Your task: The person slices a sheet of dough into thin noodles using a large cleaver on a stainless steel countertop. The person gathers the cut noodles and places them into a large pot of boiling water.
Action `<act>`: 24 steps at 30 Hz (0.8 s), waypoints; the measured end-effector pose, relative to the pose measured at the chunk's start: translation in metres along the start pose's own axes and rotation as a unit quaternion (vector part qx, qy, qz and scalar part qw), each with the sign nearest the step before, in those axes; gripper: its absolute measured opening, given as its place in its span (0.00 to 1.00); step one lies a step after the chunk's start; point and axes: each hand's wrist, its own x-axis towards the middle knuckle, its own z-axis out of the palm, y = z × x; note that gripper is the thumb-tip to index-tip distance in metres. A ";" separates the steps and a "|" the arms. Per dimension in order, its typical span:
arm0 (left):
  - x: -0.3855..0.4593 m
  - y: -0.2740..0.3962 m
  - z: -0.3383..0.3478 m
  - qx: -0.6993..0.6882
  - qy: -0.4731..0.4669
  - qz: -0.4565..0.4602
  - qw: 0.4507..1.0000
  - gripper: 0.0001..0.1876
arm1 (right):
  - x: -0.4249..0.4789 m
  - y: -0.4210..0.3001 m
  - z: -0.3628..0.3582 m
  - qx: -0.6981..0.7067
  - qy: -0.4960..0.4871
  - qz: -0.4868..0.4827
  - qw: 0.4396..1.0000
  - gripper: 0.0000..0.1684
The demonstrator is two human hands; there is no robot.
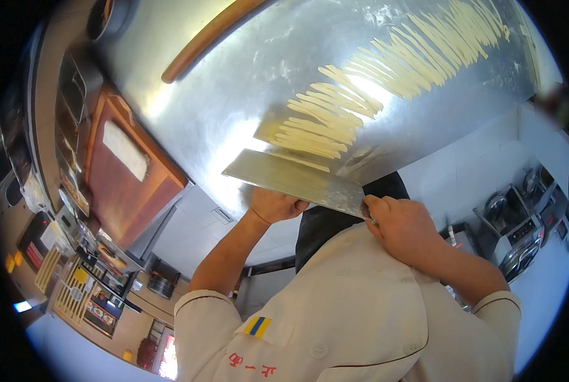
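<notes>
My right hand (399, 227) grips the handle end of a broad steel cleaver (294, 179), and its wide blade slants up to the left. Behind the blade, nearer my body, is my left hand (277, 205) with curled fingers. Part of that hand is covered by the blade, so whether it holds anything is hidden. Flat pale-yellow dough strips (322, 119) lie side by side on the steel worktop (208, 110). Their row runs from just beyond the blade to the far right, and one strip (299, 160) lies right along the blade's far side.
A wooden rolling pin (208, 40) rests at the worktop's far left. Beyond the left edge stands a reddish-brown wooden board (117, 191) with a pale slab (126, 150) on it. Metal cooking equipment (514, 219) stands at right, past the worktop's near edge.
</notes>
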 end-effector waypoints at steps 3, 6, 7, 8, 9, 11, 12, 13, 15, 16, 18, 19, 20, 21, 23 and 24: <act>0.005 0.001 -0.006 -0.009 -0.009 0.001 1.000 0.23 | -0.006 0.001 0.003 -0.012 0.013 -0.020 1.000 0.16; 0.010 -0.001 -0.012 -0.021 -0.006 0.000 1.000 0.25 | -0.006 -0.001 0.006 -0.018 0.028 -0.028 0.999 0.17; 0.011 0.001 -0.013 -0.025 -0.005 -0.002 1.000 0.26 | -0.001 -0.004 0.004 -0.019 0.012 -0.015 1.000 0.17; 0.014 0.002 -0.015 -0.033 0.007 0.003 0.999 0.26 | 0.000 -0.006 0.005 -0.020 -0.004 -0.001 1.000 0.16; 0.015 0.003 -0.015 -0.029 0.015 0.010 0.999 0.26 | -0.001 -0.005 0.007 -0.017 0.005 -0.005 1.000 0.16; 0.016 0.003 -0.017 -0.021 0.031 0.026 0.999 0.25 | -0.002 -0.004 0.011 -0.008 0.023 -0.011 1.000 0.15; 0.016 0.003 -0.017 -0.021 0.028 0.026 0.999 0.26 | -0.003 -0.004 0.012 -0.005 0.018 -0.003 1.000 0.15; 0.015 0.003 -0.017 -0.021 0.025 0.028 0.999 0.26 | -0.005 -0.005 0.010 -0.002 0.014 0.005 1.000 0.15; 0.018 0.003 -0.019 -0.025 0.019 0.028 0.999 0.26 | -0.009 -0.004 0.007 -0.005 0.005 0.018 1.000 0.15; 0.021 0.006 -0.021 -0.029 0.017 0.026 0.999 0.26 | -0.015 -0.001 0.005 -0.012 -0.001 0.023 1.000 0.15; 0.022 0.005 -0.020 -0.039 0.011 0.022 0.999 0.26 | -0.023 0.001 0.000 -0.018 -0.014 0.032 0.999 0.15; 0.019 0.004 -0.019 -0.045 0.007 0.018 0.999 0.26 | -0.026 0.001 -0.004 -0.017 -0.021 0.036 0.999 0.16; 0.017 0.003 -0.017 -0.051 0.003 0.014 0.999 0.26 | -0.028 0.001 -0.006 -0.016 -0.029 0.039 0.999 0.16; 0.017 0.002 -0.017 -0.049 -0.001 0.015 0.999 0.26 | -0.027 0.000 -0.008 -0.017 -0.031 0.040 0.999 0.16; 0.018 0.003 -0.016 -0.044 -0.008 0.017 0.999 0.25 | -0.023 -0.002 -0.010 -0.021 -0.037 0.042 0.998 0.16; 0.018 0.003 -0.015 -0.043 0.006 0.021 0.999 0.24 | -0.017 -0.004 -0.009 -0.025 -0.050 0.053 0.997 0.16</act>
